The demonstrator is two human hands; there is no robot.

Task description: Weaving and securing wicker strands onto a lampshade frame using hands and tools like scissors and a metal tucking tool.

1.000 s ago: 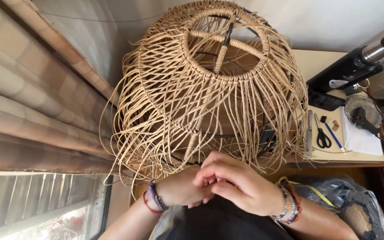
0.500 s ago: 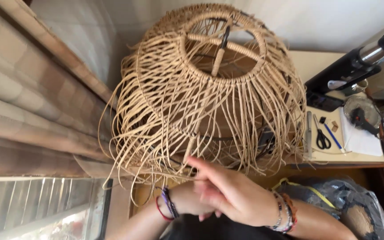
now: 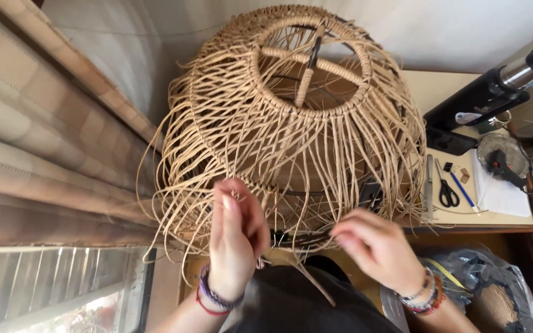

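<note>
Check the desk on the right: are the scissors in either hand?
No: the black-handled scissors lie on the desk, while the left hand and right hand work the wicker frame.

a big domed wicker frame (image 3: 291, 123) of pale tan cane, half woven, stands upright with a ringed top opening; loose strands hang down from its lower rim.

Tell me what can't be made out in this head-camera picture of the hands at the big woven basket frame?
- Left hand: the strand it pinches is lost among the loose tan cane strands; fingertips blurred.
- Right hand: motion blur hides whether it grips anything.
- Lower rim of the domed tan wicker frame: hidden behind both hands.
- Black-handled scissors and small items on the wooden side table: too small for detail.
- Clear plastic bag: cut off by the bottom edge.
</note>
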